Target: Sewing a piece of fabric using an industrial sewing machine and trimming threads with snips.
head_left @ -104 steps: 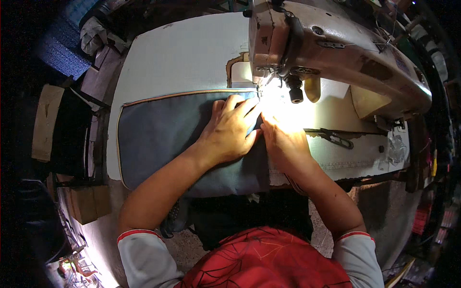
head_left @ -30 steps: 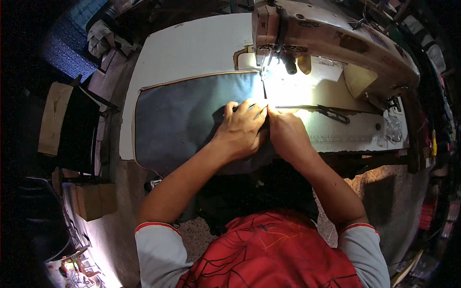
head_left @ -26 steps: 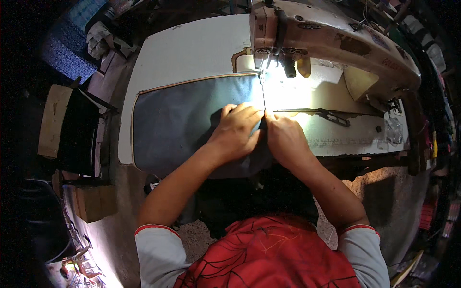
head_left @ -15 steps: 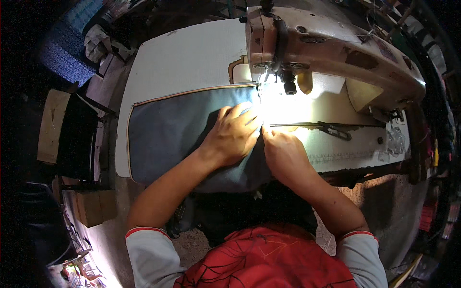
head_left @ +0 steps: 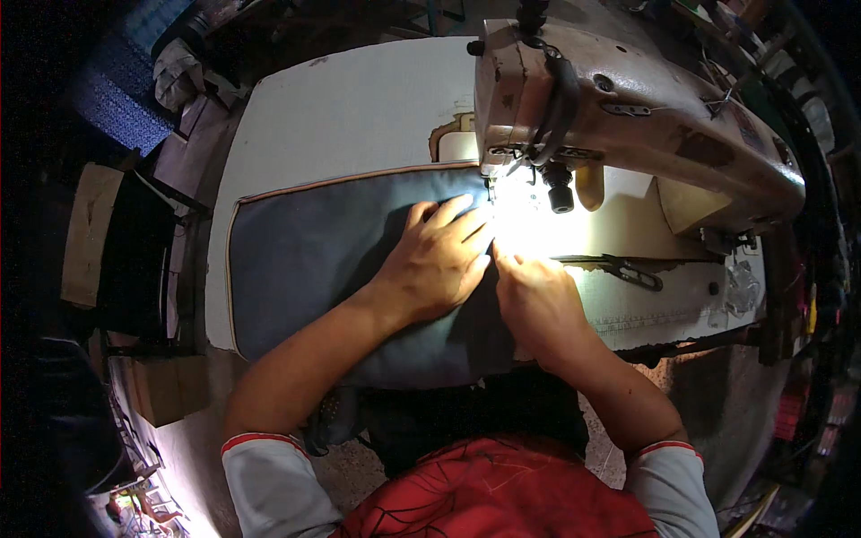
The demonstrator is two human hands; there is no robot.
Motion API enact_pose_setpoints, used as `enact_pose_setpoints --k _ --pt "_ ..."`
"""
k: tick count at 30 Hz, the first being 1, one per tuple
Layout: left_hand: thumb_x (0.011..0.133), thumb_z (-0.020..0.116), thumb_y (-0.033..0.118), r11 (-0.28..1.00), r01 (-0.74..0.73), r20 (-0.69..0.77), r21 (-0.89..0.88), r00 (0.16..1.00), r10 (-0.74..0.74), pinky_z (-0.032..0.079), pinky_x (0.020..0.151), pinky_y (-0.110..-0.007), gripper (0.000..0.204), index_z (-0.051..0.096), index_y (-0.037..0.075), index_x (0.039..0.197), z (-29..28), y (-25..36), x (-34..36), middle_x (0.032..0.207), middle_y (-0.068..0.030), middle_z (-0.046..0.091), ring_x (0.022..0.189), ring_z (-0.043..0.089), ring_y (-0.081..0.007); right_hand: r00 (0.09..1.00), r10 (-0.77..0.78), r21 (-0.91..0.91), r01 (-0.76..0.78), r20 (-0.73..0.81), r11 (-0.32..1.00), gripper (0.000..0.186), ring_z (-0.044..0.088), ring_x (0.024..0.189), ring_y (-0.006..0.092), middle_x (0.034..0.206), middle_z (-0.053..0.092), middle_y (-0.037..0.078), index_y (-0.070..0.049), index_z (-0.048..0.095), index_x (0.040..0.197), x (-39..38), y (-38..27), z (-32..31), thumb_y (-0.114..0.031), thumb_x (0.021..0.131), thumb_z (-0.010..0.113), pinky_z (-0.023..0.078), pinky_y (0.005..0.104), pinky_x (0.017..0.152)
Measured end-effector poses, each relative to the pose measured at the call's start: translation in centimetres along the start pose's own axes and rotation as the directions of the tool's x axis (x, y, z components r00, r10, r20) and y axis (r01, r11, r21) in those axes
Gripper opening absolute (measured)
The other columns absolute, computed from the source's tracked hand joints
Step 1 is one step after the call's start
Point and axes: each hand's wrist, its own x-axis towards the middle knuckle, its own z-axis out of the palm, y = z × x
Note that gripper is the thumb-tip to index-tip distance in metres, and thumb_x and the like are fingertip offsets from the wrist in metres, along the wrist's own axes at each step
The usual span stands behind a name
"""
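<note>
Left hand (head_left: pixel 438 260) laid palm down, fingers spread, on a blue-grey fabric panel with narrow tan-orange piping (head_left: pixel 309 269); it presses the cloth from above rather than closing around it. Right hand (head_left: pixel 543 309) curled, fingertips at the panel's right edge; glare hides whether thumb and forefinger pinch the cloth, so its grip cannot be told.

Principal relation: the panel lies on a white worktable with a chipped edge (head_left: pixel 359 99), mostly to the left of both hands, its long axis appearing to run left to right, allowing for the bent view. Its piped far border slants slightly away toward the right and reaches the needle area (head_left: pixel 490 184) beneath a worn pinkish-brown sewing machine head (head_left: pixel 628 99). From this corner the right edge runs back toward the person, passing between the two hands. The left fingertips lie nearer the needle area, just short of it; the right fingertips sit farther back along the same edge. The near border of the panel hangs over the table's front.

To the right, well apart from the panel, lies a dark metal tool with a looped handle (head_left: pixel 639 274).

Containers: a crumpled clear plastic bag (head_left: pixel 741 285) rests at the table's right end; a brown cardboard box (head_left: pixel 168 390) stands below the table at left. The contents of both are indistinct.
</note>
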Motion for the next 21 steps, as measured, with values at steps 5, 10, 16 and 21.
enact_pose_setpoints --k 5,10,16,21 --pt "0.089 0.064 0.017 0.999 -0.019 -0.005 -0.036 1.0 0.019 0.039 0.105 -0.048 0.035 0.065 0.002 0.121 0.3 -0.9 0.5 0.127 -0.0132 0.062 0.126 0.054 -0.0324 0.995 -0.007 0.073 0.014 -0.101 0.997 0.023 0.066 0.076 0.0358 0.085 0.067 0.019 0.0 0.064 0.108 0.8 0.3 -0.2 -0.003 0.086 0.058 0.054 0.0447 0.068" --pt "0.089 0.064 0.016 0.998 -0.018 -0.033 -0.057 0.999 0.016 0.04 0.104 -0.048 0.032 0.067 0.003 0.118 0.2 -1.3 1.0 0.125 -0.0135 0.064 0.124 0.056 -0.0329 0.998 0.024 0.074 -0.02 -0.05 0.997 0.022 0.066 0.081 0.0371 0.088 0.067 0.02 0.0 0.064 0.107 1.6 0.6 -0.5 -0.002 0.087 0.057 0.053 0.0457 0.073" --pt "0.087 0.062 0.011 0.975 0.101 -0.216 -0.196 0.966 -0.144 0.042 0.094 -0.052 0.022 0.067 0.007 0.108 2.5 -6.5 2.5 0.119 -0.0088 0.064 0.116 0.058 -0.0327 0.996 -0.062 0.01 0.063 -0.056 0.998 0.03 0.066 0.094 0.0406 0.099 0.068 0.024 0.001 0.064 0.117 2.9 1.0 0.1 -0.004 0.09 0.053 0.052 0.0472 0.086" --pt "0.086 0.066 0.011 0.965 0.222 0.173 -0.139 0.965 -0.197 0.05 0.088 -0.044 0.022 0.075 0.009 0.106 1.5 -12.2 11.6 0.109 -0.0129 0.073 0.103 0.067 -0.0297 0.998 0.056 0.012 -0.056 -0.005 0.998 0.036 0.068 0.095 0.0399 0.104 0.069 0.026 -0.002 0.061 0.134 2.0 1.3 0.4 -0.013 0.101 0.052 0.052 0.0432 0.088"
